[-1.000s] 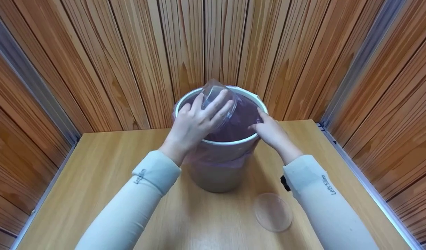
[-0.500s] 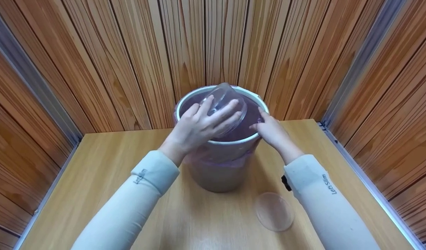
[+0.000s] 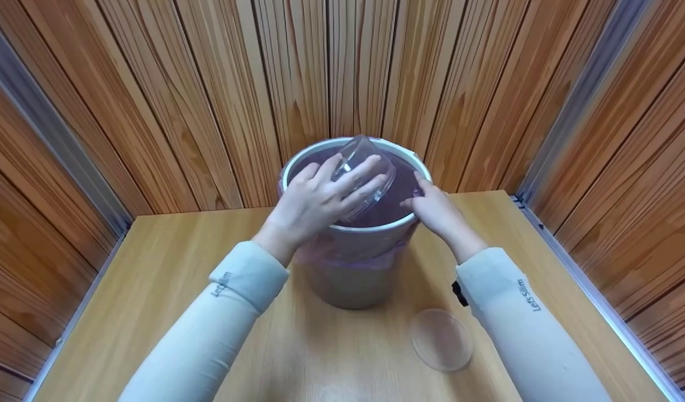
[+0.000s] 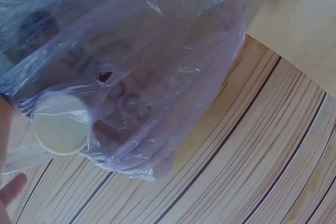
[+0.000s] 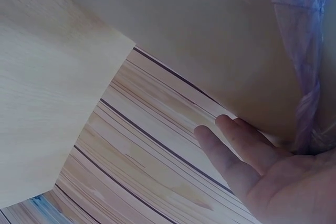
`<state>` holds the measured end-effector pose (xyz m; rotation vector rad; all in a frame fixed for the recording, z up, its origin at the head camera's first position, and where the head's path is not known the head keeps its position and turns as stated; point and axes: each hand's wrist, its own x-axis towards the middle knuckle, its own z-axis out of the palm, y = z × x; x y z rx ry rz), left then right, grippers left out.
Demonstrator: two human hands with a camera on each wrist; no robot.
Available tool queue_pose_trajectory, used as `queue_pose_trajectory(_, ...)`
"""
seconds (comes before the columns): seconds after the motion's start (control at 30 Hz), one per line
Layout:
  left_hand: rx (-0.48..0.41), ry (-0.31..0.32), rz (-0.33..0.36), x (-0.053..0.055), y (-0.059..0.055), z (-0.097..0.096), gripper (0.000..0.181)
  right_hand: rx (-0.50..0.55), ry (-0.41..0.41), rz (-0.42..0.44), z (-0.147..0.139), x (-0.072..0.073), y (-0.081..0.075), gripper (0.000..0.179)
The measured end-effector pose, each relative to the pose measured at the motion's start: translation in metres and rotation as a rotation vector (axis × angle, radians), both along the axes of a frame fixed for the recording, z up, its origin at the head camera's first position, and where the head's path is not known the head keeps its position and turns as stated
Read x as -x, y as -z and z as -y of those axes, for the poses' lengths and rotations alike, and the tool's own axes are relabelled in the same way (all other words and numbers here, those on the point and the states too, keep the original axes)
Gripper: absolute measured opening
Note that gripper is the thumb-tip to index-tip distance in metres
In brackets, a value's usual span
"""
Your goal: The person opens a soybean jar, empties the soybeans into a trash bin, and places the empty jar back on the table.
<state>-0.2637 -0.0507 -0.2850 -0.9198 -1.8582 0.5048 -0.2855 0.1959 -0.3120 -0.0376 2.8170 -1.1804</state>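
In the head view my left hand holds a clear plastic container, tipped over the mouth of a trash bin. The bin is grey with a white rim, and a thin purple bag lines it and folds over the outside. My right hand grips the bin's right rim, thumb inside. Some of its fingers lie along the outer wall in the right wrist view, beside a twisted strip of the bag. On the table lies a clear round lid.
The bin stands on a light wooden table, near its back edge. Wood-patterned panels rise behind and at both sides, with metal strips at the corners.
My left hand and the plastic container have shifted slightly right and lower over the bin, and the container's tilt has changed a little. The right hand stays at the rim.
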Motion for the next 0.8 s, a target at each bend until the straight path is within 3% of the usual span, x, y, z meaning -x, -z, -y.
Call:
queue_pose_trajectory(0.13,-0.052,-0.016,-0.019,-0.003,0.000,0.001,0.053,0.007,-0.003,-0.010,0.000,0.000,0.000,0.076)
queue_pose_trajectory(0.3,-0.167,0.028,-0.024,-0.008,-0.002,0.002,0.052,0.064,-0.001,0.018,0.001,-0.002,0.001,0.076)
queue_pose_trajectory(0.4,-0.281,0.078,0.018,-0.011,-0.005,0.002,0.058,0.069,0.004,0.019,0.001,-0.002,0.001,0.077)
queue_pose_trajectory(0.63,-0.512,0.143,0.155,-0.019,-0.007,0.007,0.095,0.055,0.013,0.008,0.002,-0.001,0.001,0.077)
queue_pose_trajectory(0.8,-0.652,0.173,0.197,-0.019,-0.006,0.010,0.103,0.082,0.020,0.024,0.002,0.000,0.001,0.077)
